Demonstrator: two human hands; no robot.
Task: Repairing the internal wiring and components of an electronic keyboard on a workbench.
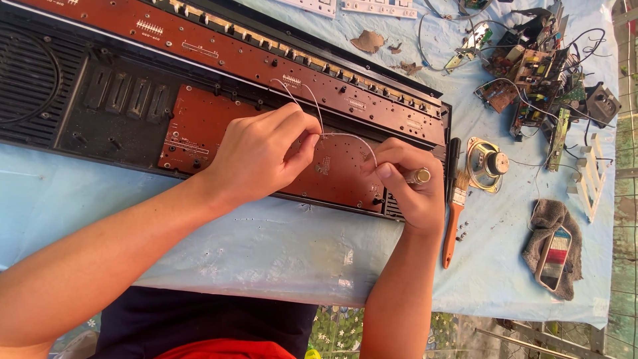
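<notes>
Carefully, I pinch the thin white wire (345, 137) between the curled fingers of my left hand (259, 156), mid-frame, over the reddish-brown circuit board (199, 129) of the opened keyboard case (80, 86). My right hand (409, 183) is closed round a tool with a brass-coloured end (419, 176), thumb pressing the wire's other end against it. The wire loops up to the long upper board (266, 56). To do this well I judge I should keep the wire lightly taut without yanking its joint, and steady my wrists on the case. A paintbrush (454, 213) and a small loudspeaker (486, 163) lie at right on the blue cloth (266, 246).
</notes>
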